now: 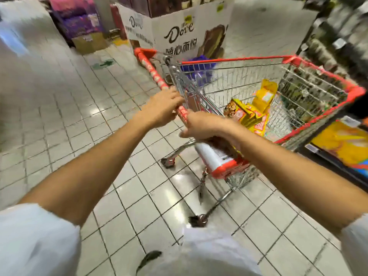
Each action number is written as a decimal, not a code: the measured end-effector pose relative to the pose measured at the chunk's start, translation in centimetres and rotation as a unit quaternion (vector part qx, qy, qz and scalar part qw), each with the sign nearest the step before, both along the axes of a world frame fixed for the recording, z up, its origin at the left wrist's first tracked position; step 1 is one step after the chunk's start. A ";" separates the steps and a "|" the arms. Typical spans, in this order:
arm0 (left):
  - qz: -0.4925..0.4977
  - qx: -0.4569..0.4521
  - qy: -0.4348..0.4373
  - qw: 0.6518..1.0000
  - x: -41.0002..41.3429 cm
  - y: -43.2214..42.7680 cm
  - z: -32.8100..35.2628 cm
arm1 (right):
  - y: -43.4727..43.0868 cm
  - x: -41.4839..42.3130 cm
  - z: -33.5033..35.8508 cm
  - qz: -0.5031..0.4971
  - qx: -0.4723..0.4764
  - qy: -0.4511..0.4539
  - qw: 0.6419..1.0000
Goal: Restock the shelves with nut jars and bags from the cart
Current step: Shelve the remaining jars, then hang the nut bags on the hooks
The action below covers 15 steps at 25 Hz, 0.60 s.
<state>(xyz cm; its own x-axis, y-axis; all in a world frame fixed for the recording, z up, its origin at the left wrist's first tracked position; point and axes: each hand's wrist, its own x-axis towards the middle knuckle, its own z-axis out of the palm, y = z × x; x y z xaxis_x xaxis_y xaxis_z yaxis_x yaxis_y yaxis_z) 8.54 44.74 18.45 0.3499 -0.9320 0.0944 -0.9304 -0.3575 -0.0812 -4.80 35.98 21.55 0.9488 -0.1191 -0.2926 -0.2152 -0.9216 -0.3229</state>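
Note:
A wire shopping cart [249,80] with red trim stands in front of me, angled to the right. Its red handle [153,74] runs from upper left to lower right. My left hand [161,110] grips the handle near its middle. My right hand [205,126] grips the same handle just below and to the right. Several yellow nut bags [256,110] lie in the basket, one standing up against the far mesh. The picture is blurred by motion.
A large white Dove display box [179,34] stands just beyond the cart. Purple boxes [79,22] are stacked at the upper left. Shelves with dark packets [338,36] line the right, with a yellow product [344,142] low beside the cart. White tiled floor [59,116] stretches left.

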 end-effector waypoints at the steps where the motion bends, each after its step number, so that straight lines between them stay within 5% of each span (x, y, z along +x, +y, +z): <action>1: -0.039 0.010 -0.011 0.999 0.7 -0.6 -0.3 | 0.3 -0.2 0.1 -0.023 -0.013 0.006 1.000; 5: -0.135 -0.003 -0.003 0.991 2.7 -1.7 -0.8 | 2.8 -1.3 0.0 -0.127 -0.049 0.003 0.991; 12: -0.288 -0.009 0.037 0.957 7.2 1.3 -0.5 | 10.7 -1.5 -0.3 -0.367 -0.162 0.025 0.916; 15: -0.297 0.038 -0.055 0.952 7.3 3.1 -0.4 | 14.4 -1.9 -0.5 -0.398 -0.183 0.016 0.899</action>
<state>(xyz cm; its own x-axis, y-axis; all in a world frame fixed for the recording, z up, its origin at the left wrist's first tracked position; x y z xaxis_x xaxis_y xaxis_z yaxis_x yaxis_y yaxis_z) 15.88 47.85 18.05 -0.2500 -0.9680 0.0235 -0.9508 0.2408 -0.1949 -6.74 50.42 21.10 0.5123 -0.8500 -0.1225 -0.8572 -0.5149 -0.0116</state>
